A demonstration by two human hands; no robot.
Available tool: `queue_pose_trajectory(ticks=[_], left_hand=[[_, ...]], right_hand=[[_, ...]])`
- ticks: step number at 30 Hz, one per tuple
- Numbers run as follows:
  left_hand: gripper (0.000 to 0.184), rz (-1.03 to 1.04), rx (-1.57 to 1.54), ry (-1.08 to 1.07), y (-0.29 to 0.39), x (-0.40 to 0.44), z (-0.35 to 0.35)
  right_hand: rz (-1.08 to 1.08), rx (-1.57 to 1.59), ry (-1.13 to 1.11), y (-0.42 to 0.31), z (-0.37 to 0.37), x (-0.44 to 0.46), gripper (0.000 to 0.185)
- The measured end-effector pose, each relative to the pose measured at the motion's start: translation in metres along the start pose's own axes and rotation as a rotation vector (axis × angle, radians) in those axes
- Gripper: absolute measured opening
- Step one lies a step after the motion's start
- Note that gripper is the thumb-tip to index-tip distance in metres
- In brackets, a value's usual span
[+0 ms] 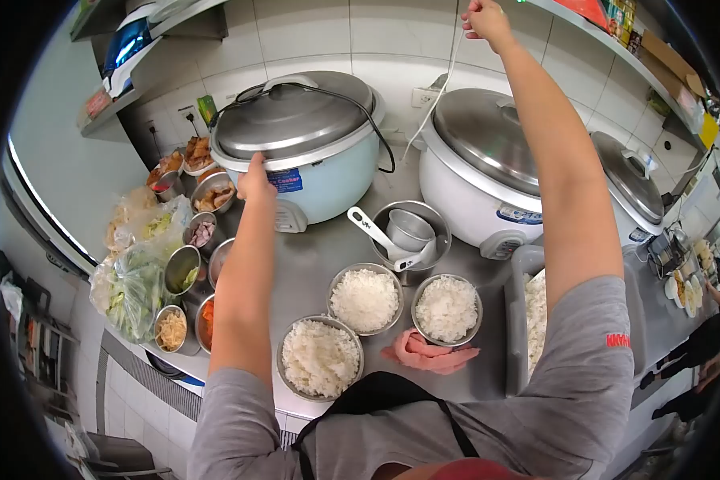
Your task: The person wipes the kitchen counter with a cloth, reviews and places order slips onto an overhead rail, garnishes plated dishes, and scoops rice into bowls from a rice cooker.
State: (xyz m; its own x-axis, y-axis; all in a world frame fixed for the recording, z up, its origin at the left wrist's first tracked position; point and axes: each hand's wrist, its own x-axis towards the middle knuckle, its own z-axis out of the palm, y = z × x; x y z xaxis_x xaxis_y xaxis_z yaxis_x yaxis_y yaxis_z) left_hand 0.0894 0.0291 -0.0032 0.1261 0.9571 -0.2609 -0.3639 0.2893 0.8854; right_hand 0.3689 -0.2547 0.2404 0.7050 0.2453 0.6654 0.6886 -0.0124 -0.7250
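Observation:
My left hand (256, 181) is at the front rim of the large light-blue rice cooker (328, 180), its fingers closed against the edge below the metal lid (296, 116). A black cord lies over that lid. High at the top, my right hand (485, 22) is raised near the shelf with its fingers pinched around a thin white cord (448, 76), which hangs down behind the middle rice cooker (476, 192). Three metal bowls of rice (322, 358) (366, 299) (446, 309) stand between my arms.
A metal pot (445, 254) holds a cup and white-handled scoops. A pink cloth (430, 353) lies by the bowls. Grey tub (518, 320) of rice at right, beside a third cooker (628, 176). Bagged lettuce (132, 288) and ingredient bowls stand left. People are at far right.

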Motion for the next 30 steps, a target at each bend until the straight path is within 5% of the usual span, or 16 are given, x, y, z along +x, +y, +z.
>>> queue_pose_trajectory(ticks=[4,6,7,9,13,15,17,20,21,22,25,27,30], left_hand=[[0.045,-0.032,-0.057,-0.136,-0.003,-0.014,-0.021],[0.042,0.005,-0.061,-0.173,-0.001,-0.028,-0.03],[0.045,-0.026,-0.075,-0.227,-0.002,-0.031,-0.036],[0.044,0.029,-0.164,-0.295,-0.005,-0.038,-0.042],[0.035,0.039,-0.099,-0.242,-0.003,-0.049,-0.047],[0.03,0.017,-0.045,-0.247,-0.003,-0.049,-0.052],[0.029,0.01,-0.031,-0.247,0.001,-0.056,-0.058],[0.038,-0.034,0.025,-0.235,0.004,-0.062,-0.069],[0.038,-0.035,0.026,-0.243,-0.001,-0.06,-0.076],[0.041,0.058,0.052,-0.218,-0.007,-0.054,-0.087],[0.047,0.378,-0.09,-0.312,-0.014,-0.047,-0.105],[0.043,0.42,-0.028,-0.337,0.001,-0.061,-0.101],[0.028,1.025,0.177,-0.497,0.035,-0.101,-0.057]], right_hand=[[0.027,-0.065,-0.207,0.031,0.014,-0.007,0.005],[-0.47,-0.477,-0.134,0.04,0.021,-0.012,0.003],[-0.469,-0.481,-0.128,0.038,0.029,-0.017,0.003],[-0.687,-0.374,0.201,0.016,0.042,-0.005,0.01],[-0.817,-0.118,0.482,-0.026,0.041,0.056,0.016],[-0.423,0.008,0.388,-0.064,0.019,0.045,0.02],[-0.788,-0.294,0.452,-0.07,-0.002,0.054,0.021],[-0.831,-0.515,0.434,-0.07,-0.049,0.095,0.02],[-1.035,-0.634,0.626,-0.08,-0.066,0.094,0.02],[-0.41,-0.396,0.347,-0.103,-0.083,0.087,0.037],[-0.203,-0.502,0.42,-0.104,-0.138,0.102,0.03],[-0.274,-0.653,0.454,-0.099,-0.165,0.099,0.034],[-0.459,-0.876,0.383,-0.067,-0.184,0.101,0.035]])
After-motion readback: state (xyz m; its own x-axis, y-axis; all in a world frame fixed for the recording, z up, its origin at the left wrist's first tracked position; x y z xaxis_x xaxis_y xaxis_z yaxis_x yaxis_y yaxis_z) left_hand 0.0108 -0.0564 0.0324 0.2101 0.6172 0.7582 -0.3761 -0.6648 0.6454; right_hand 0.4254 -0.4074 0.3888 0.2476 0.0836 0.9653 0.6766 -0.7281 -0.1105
